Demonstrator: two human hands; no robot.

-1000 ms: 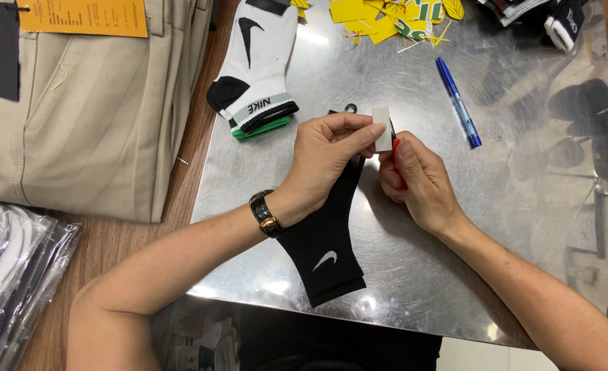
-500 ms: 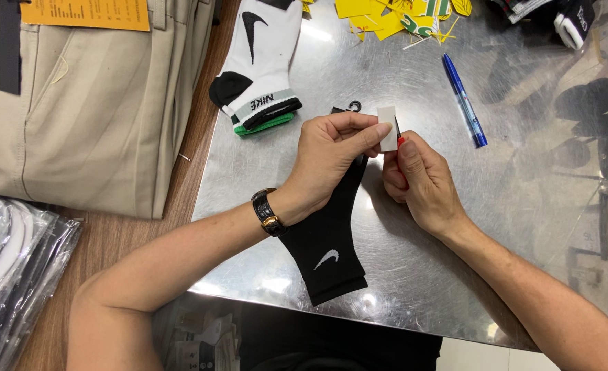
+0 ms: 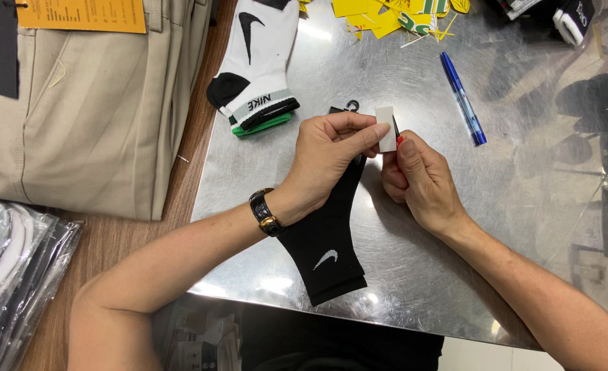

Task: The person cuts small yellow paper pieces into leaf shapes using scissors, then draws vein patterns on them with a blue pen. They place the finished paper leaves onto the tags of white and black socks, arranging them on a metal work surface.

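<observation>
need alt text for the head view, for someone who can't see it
Two bare hands meet over a black sock on a steel table: the left hand pinches a small white tag at the sock's top, and the right hand is curled beside it. Nearby lie a blue pen, white socks, yellow tags and folded beige trousers.

The right hand (image 3: 417, 180) has edged closer beneath the white tag (image 3: 385, 128).

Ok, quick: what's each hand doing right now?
Left hand: shut, pinching the small white tag above the black sock.
Right hand: shut, by the tag; what it holds cannot be told.
</observation>
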